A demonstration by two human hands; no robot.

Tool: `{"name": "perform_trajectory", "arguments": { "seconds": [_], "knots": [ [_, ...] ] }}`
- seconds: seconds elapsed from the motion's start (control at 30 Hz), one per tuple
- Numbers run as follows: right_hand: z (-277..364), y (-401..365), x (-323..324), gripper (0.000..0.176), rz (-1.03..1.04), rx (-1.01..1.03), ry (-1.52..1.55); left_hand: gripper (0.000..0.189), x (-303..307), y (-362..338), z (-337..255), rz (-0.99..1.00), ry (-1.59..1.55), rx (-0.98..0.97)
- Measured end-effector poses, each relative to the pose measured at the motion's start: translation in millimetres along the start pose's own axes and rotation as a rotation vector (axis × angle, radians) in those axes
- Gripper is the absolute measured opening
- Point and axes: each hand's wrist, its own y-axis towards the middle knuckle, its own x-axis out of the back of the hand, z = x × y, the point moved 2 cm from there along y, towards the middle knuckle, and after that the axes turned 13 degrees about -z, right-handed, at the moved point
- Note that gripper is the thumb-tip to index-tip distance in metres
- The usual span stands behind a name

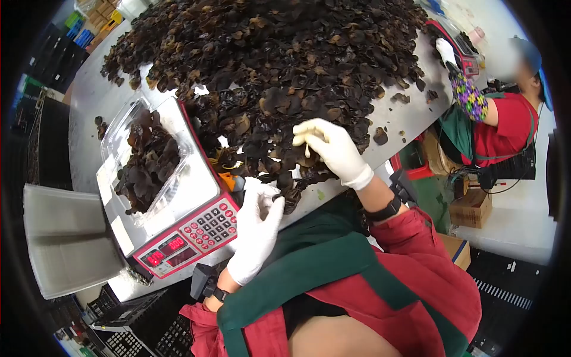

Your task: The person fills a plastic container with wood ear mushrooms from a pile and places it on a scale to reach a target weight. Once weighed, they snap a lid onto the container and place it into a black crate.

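Note:
My left hand (257, 229), in a white glove, is beside the scale's keypad at the near edge of the pile. Its thumb and fingers are closed around a small dark piece of wood ear mushroom (276, 198). Over the pile's front edge hovers my right hand (334, 150), also gloved, its bent fingers apart from the thumb and nothing visible between them. A big heap of wood ear mushrooms (273, 65) covers the table. Left of my hands, a red and silver digital scale (199, 172) carries a transparent plastic tray (110, 140) with wood ear mushrooms in it.
The metal table (86, 119) has loose mushroom pieces near its right edge. A grey plastic bin (71, 238) stands left of the scale. At the right, a co-worker (499, 125) in a red shirt reaches toward another scale (470, 65). A cardboard box (471, 209) sits below.

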Motion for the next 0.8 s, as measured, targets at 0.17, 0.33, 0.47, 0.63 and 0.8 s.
{"name": "perform_trajectory", "arguments": {
  "seconds": [0.17, 0.33, 0.47, 0.63, 0.8],
  "knots": [
    [24.9, 29.1, -25.6, 0.014, -0.101, 0.482, -0.655, 0.021, 4.6, -9.1, -2.1, 0.119, 0.071, 0.036],
    [-13.1, 33.2, -49.2, 0.019, -0.029, 0.635, -1.195, 0.016, 10.3, -16.3, 4.0, 0.136, 0.116, 0.017],
    [-8.5, 35.5, -37.1, 0.018, 0.012, 0.484, -0.978, 0.016, 13.0, -18.3, 8.4, 0.174, 0.106, 0.062],
    [26.0, 15.1, -4.9, 0.019, -0.035, 0.394, -0.772, 0.015, 13.7, -14.9, -4.9, 0.212, 0.184, 0.024],
    [64.2, -19.8, 84.0, 0.019, 0.39, 0.101, -0.867, 0.016, 16.6, -14.9, 8.9, 0.219, 0.125, 0.031]
  ]
}}
